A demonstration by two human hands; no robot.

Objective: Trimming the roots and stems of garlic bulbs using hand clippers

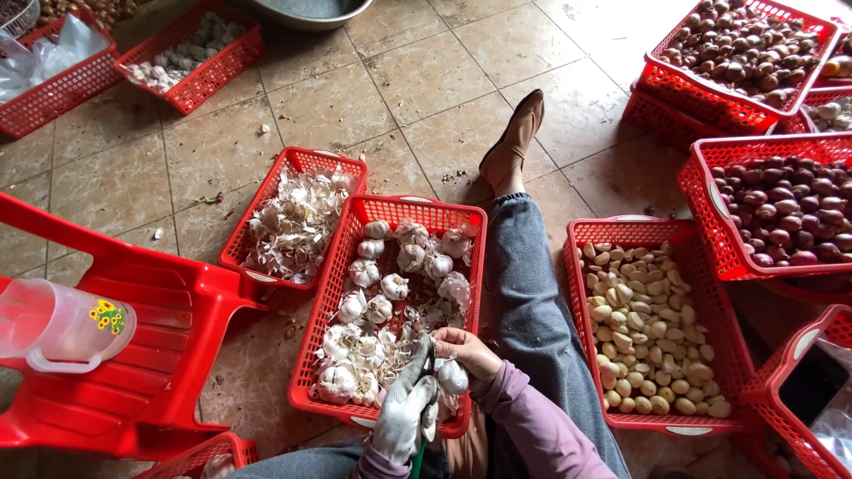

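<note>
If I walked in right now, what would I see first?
Red baskets all over the tiled floor. In the middle one lie white garlic bulbs, where the gloved left hand and bare right hand meet over a bulb. To the right, a basket of peeled cloves; beyond it, dark shallots.

Basket of garlic bulbs (388,302) sits on the floor (373,98), basket of skins (293,222) just left, basket of peeled cloves (652,328) right beyond the leg (528,293).

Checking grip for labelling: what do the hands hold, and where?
The right hand pinches a garlic bulb at its top. The gloved left hand grips a tool handle; details unclear.
</note>
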